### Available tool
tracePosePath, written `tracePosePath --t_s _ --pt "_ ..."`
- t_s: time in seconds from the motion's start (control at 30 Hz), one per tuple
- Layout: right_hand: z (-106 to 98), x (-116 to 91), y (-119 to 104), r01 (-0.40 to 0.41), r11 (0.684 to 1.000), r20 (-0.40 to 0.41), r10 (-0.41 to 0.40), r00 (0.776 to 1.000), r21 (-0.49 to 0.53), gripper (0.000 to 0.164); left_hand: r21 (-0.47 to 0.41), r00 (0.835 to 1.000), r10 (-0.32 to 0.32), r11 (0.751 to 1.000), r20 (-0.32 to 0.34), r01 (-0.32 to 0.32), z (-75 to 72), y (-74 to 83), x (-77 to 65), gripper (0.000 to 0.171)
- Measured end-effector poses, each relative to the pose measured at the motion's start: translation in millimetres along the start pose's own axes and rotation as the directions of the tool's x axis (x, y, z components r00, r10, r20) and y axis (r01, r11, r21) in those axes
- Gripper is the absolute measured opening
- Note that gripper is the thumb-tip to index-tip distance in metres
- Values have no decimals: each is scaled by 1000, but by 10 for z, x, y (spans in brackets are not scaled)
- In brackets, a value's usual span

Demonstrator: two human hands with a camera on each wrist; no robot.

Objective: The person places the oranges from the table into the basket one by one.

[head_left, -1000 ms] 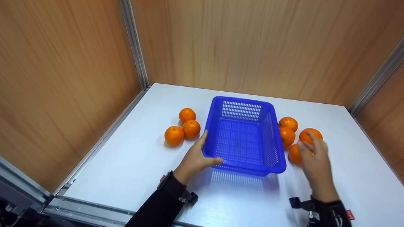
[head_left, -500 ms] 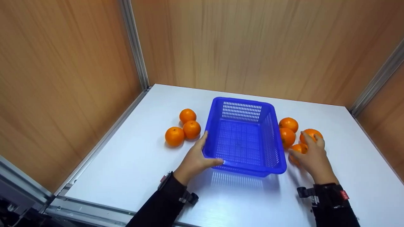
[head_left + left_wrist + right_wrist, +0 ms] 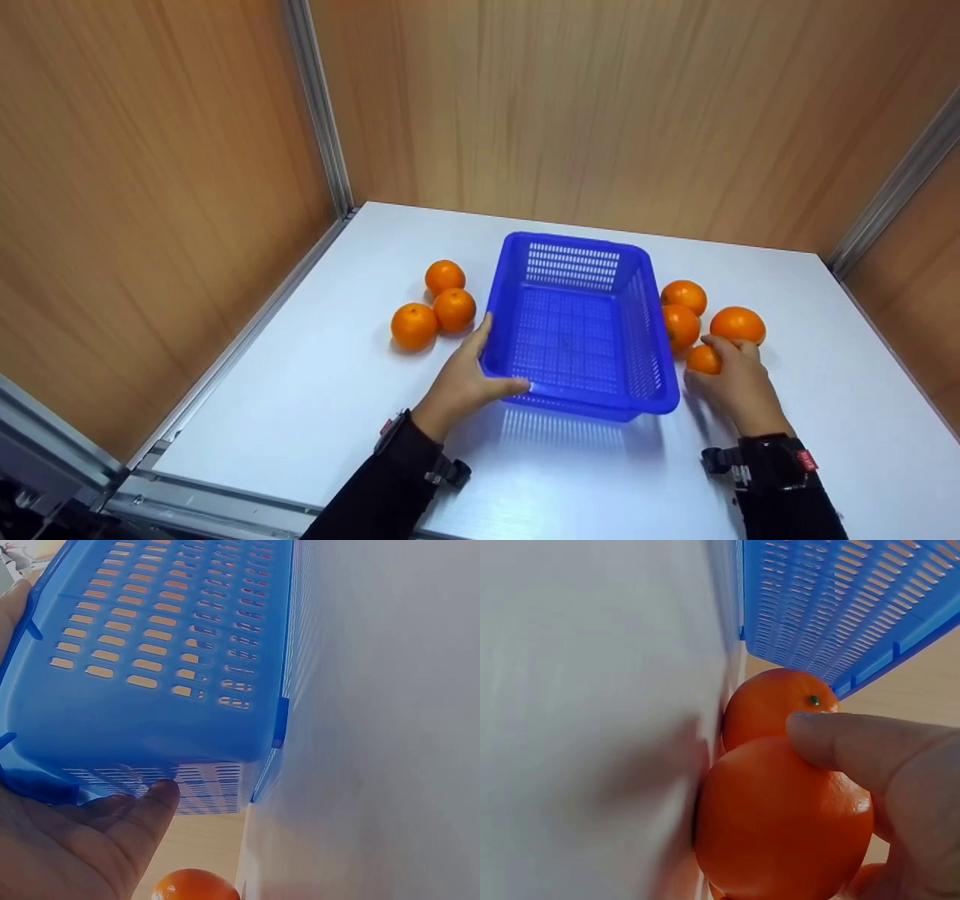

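Observation:
A blue plastic basket (image 3: 566,330) with slotted walls stands on the white table, its inside bare. At its near left corner my left hand (image 3: 461,382) grips it, thumb over the rim and fingers along the side wall. The left wrist view shows these fingers (image 3: 154,810) against the slotted wall of the basket (image 3: 150,712). Right of the basket, my right hand (image 3: 741,388) holds the nearest orange (image 3: 703,360), thumb and fingers round it. In the right wrist view this orange (image 3: 780,821) rests by the table surface, with my thumb (image 3: 832,739) against it.
Beside the basket's right wall lie two oranges (image 3: 681,328), and another orange (image 3: 738,325) sits just beyond my right hand. Three oranges (image 3: 454,310) are grouped left of the basket. Wood-patterned panels (image 3: 600,112) enclose the white table (image 3: 300,390) at the back and sides.
My right hand has come down from above the oranges on the right and now holds the nearest one. My left hand and the basket have stayed in place.

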State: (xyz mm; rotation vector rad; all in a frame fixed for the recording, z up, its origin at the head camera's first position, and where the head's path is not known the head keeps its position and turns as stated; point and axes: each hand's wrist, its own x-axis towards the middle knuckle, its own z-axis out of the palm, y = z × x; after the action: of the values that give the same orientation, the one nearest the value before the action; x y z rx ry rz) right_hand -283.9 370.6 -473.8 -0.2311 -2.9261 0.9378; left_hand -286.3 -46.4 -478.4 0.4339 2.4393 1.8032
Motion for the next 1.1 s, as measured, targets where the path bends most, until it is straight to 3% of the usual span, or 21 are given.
tracePosePath --t_s 0.13,0.23,0.4,0.6,0.8,0.93,1.1 --pt "-62 -18 -80 6 1000 -50 -6 999 -1 77 -3 1000 -5 1000 0 5 1 0 0 132" --pt "-124 -64 -191 31 999 -132 -28 991 21 76 -5 1000 -5 1000 4 5 5 -13 -6 131" --pt "-237 -197 -485 113 991 -266 -91 960 66 71 1 1000 -7 1000 5 7 9 -18 -9 129" --pt "-382 -364 -939 248 963 -331 -200 922 109 70 2 1000 -17 1000 -2 17 -6 12 0 131" --pt "-450 -578 -1285 348 927 -345 -283 895 141 69 4 1000 -21 1000 -2 21 -1 3 14 130" --pt "-439 -683 -1397 401 908 -327 -345 880 120 66 3 1000 -24 1000 1 24 7 -10 15 133" --pt "-370 -676 -1416 412 905 -219 -383 897 103 66 0 1000 -24 1000 -1 24 4 -15 21 134"
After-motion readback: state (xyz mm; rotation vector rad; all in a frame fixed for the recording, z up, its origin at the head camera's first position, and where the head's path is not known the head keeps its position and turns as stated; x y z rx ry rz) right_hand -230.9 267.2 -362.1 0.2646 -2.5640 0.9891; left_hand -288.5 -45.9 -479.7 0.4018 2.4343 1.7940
